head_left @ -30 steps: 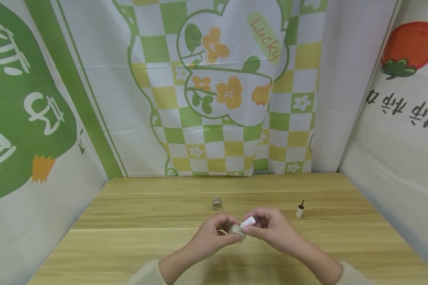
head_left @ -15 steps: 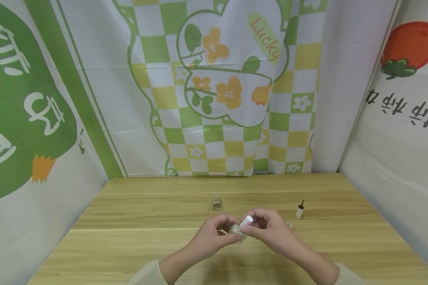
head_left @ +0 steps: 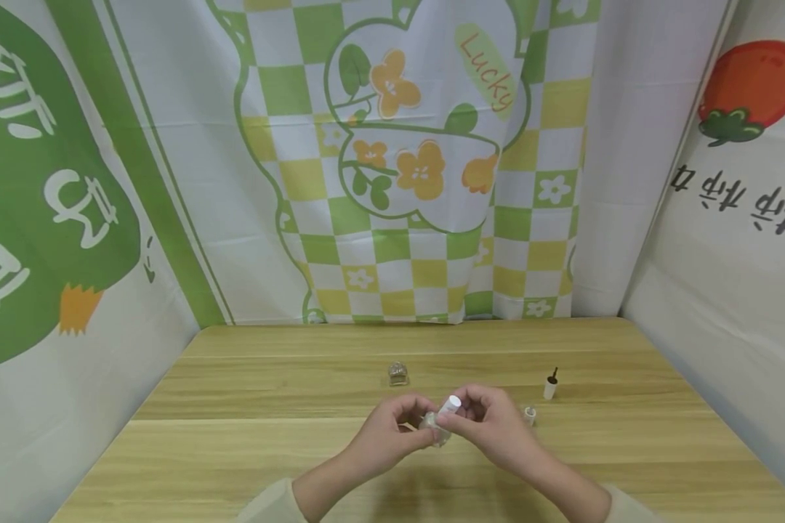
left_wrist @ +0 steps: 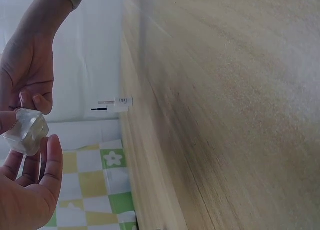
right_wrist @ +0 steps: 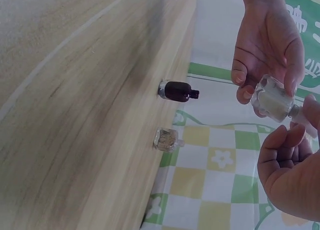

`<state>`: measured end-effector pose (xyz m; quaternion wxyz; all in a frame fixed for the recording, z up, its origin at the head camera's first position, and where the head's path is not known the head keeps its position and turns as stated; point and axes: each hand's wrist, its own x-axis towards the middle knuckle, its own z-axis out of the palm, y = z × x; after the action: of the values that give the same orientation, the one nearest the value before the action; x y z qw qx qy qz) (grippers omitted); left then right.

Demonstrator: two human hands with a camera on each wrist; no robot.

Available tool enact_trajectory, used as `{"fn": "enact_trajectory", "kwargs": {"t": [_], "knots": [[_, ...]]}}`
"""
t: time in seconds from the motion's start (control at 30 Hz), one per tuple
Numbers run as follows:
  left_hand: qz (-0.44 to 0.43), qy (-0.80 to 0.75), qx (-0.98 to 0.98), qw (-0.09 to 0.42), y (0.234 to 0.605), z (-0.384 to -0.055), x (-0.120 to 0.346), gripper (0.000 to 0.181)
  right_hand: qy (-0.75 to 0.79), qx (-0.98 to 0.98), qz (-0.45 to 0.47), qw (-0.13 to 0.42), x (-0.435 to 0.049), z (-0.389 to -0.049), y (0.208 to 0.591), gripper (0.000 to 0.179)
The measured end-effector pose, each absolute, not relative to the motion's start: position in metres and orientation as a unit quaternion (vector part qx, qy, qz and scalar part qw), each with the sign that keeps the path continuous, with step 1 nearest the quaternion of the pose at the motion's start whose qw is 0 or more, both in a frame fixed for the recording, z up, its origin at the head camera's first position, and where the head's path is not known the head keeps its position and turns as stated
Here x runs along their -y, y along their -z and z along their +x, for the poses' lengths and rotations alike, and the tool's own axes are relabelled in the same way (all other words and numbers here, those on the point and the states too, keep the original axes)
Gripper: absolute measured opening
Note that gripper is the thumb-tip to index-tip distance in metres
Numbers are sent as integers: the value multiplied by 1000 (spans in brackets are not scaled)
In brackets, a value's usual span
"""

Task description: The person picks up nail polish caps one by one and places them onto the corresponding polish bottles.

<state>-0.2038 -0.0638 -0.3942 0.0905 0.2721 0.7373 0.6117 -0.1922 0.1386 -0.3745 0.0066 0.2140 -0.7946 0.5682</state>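
Note:
My left hand (head_left: pixel 392 432) holds a clear, faceted nail polish bottle (right_wrist: pixel 274 100) above the table, its neck tilted toward my right hand (head_left: pixel 497 421). The fingers and thumb of the right hand pinch a white cap (head_left: pixel 453 405) at the bottle's neck. How far the cap sits on the neck cannot be told. Two white brush caps stand on the table to the right, one farther back (head_left: pixel 549 387) with its dark brush up, one nearer (head_left: pixel 530 415) beside my right hand.
A small glass bottle with a glittery look (head_left: pixel 397 374) stands uncapped on the wooden table (head_left: pixel 248 392), beyond my hands. A dark bottle (right_wrist: pixel 177 91) also stands there, hidden in the head view. Patterned cloth (head_left: pixel 392 283) hangs behind and at both sides.
My right hand has shifted slightly left, and the white cap has turned more upright. The nearer brush cap has come into sight from behind the right hand. The left hand stays put.

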Motion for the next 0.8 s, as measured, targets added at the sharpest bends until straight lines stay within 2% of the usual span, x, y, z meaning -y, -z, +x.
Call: {"fn": "enact_trajectory", "kwargs": {"t": [0.3,0.8], "knots": [[268,-624,-727,101,394,-204,64,23,-574,791,213,-5,-139,-194,374,27],[284,-639,-704,120,395,-207,65,22,-611,727,310,-32,-156,-202,372,27]]}}
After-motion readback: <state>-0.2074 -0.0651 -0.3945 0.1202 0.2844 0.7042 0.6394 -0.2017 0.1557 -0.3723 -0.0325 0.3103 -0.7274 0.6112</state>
